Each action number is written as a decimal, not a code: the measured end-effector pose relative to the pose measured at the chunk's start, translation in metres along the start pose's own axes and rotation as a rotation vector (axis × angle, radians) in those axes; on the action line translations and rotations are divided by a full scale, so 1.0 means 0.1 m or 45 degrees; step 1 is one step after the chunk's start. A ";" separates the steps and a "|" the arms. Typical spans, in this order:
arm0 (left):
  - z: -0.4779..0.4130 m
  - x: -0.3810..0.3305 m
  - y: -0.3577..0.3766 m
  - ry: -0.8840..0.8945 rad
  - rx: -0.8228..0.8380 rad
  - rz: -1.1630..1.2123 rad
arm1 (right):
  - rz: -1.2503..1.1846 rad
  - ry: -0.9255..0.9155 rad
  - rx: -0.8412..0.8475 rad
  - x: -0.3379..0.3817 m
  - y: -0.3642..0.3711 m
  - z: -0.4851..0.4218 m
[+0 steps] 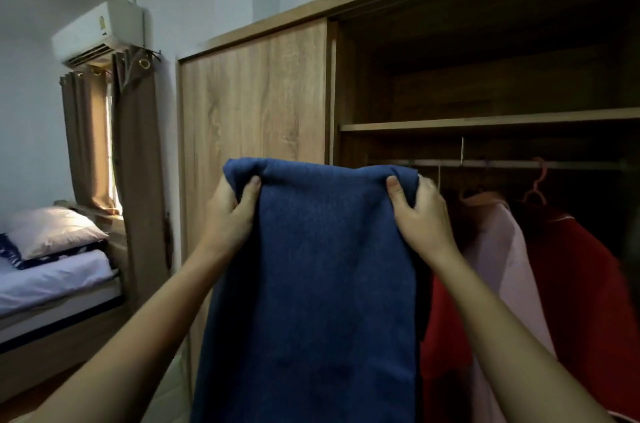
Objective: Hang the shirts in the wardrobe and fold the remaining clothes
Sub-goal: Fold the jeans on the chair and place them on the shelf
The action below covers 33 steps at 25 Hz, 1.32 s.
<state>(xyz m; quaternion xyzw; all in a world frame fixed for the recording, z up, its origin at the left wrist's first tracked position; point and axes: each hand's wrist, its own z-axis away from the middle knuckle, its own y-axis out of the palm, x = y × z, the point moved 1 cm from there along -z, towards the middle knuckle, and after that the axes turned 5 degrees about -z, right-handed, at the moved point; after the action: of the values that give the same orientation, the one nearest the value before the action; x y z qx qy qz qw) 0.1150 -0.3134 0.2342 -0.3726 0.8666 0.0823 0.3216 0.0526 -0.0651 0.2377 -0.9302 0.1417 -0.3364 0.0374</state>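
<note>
A dark blue cloth (318, 277) hangs straight down in front of me, held up by its top edge. My left hand (232, 211) grips the top left corner with the thumb over the front. The top right corner is gripped the same way by my right hand (419, 211). Behind them stands the open wardrobe (485, 83) with a hanging rail (502, 164). On that rail hang a pale pink shirt (502, 249) and a red shirt (581, 284) on pink hangers. Another red garment (446, 325) shows low beside the blue cloth.
The wardrobe's sliding door (252, 103) covers its left half. A shelf (485, 124) runs above the rail. At the left is a bed (52, 280) with a white pillow (52, 232), brown curtains (114, 145) and an air conditioner (97, 31) on the wall.
</note>
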 end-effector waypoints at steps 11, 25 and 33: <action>-0.09 -0.11 -0.10 -0.268 -0.055 0.182 | -0.385 0.236 0.106 -0.42 0.18 -0.04; -0.59 0.02 -0.42 -0.113 0.027 -0.244 | -0.823 0.395 0.199 -0.32 0.74 0.16; -0.20 0.18 -0.62 -0.703 0.720 0.408 | -1.063 0.812 0.147 -0.19 0.74 -0.27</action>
<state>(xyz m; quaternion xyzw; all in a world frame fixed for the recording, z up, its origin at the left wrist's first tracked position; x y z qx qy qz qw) 0.1393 -0.3754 0.2443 -0.0945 0.7834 -0.0130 0.6142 0.0040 -0.1295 0.2348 -0.7553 -0.2551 -0.5963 -0.0936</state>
